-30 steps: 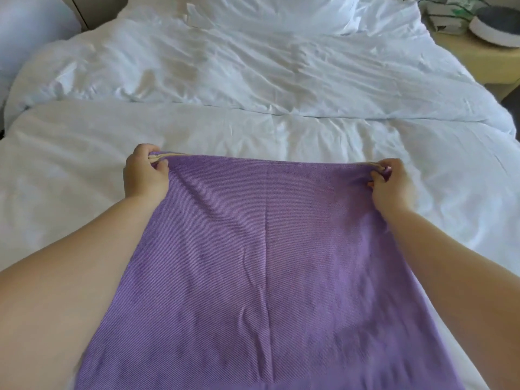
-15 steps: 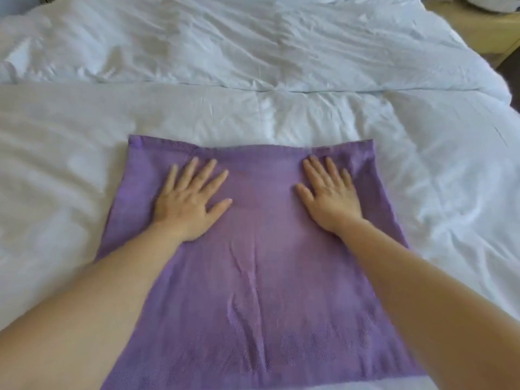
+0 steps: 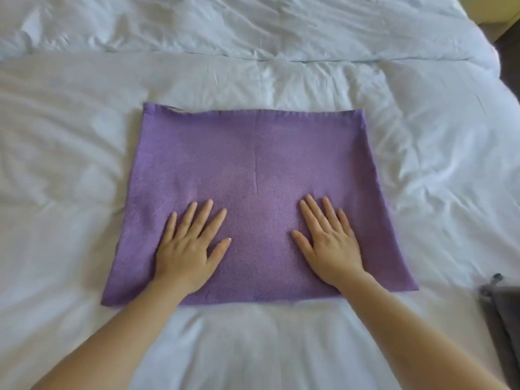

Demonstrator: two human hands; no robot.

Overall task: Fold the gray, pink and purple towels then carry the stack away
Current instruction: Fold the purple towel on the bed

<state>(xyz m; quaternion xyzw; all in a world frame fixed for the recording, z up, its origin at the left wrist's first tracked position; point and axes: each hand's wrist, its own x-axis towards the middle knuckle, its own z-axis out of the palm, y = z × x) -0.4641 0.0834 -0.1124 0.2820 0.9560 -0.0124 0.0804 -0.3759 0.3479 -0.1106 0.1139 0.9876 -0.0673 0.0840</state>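
Observation:
The purple towel (image 3: 253, 170) lies flat on the white bed, folded into a wide rectangle with a faint crease down its middle. My left hand (image 3: 188, 249) presses flat on the towel's near left part, fingers straight and spread. My right hand (image 3: 329, 243) presses flat on its near right part in the same way. A corner of the gray towel (image 3: 503, 313) shows at the right edge of the bed, apart from both hands. No pink towel is in view.
The white duvet (image 3: 253, 66) covers the whole bed, rumpled with a fold line across the far side. A yellowish bedside surface (image 3: 503, 9) and dark floor show at the top right corner.
Both hands let go of the towel's far corners, laid it down, and have slid flat from the far part toward the near edge. The camera has tilted further down.

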